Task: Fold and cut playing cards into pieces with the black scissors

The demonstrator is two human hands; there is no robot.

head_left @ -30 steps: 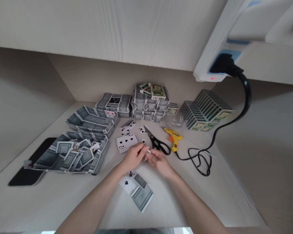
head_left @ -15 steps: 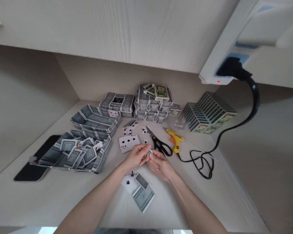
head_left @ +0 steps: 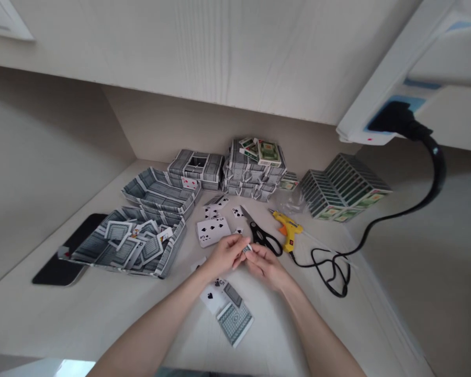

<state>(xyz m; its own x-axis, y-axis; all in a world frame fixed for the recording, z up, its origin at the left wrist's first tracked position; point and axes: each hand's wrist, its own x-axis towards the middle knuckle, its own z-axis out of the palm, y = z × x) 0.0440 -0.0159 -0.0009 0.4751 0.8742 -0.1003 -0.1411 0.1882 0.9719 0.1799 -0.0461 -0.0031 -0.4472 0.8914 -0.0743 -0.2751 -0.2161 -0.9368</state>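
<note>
My left hand (head_left: 224, 255) and my right hand (head_left: 267, 265) meet above the desk, fingertips pinched together on a small folded card piece (head_left: 246, 249) held between them. Just beyond them lie loose playing cards face up (head_left: 212, 231), black scissors (head_left: 264, 236) and a yellow glue gun (head_left: 288, 229). Under my forearms lie a few cards (head_left: 228, 309), one face down with a grey patterned back.
Trays built of grey-backed cards (head_left: 127, 246) (head_left: 160, 191) sit at the left, over a black phone (head_left: 68, 255). Stacked card boxes (head_left: 253, 167) and a row of decks (head_left: 343, 188) stand at the back. A black cord (head_left: 333, 264) runs to a power strip (head_left: 380, 123).
The view has shifted a little to the left and up. My hands stay together, the small piece turned and pinched closer between the fingertips.
</note>
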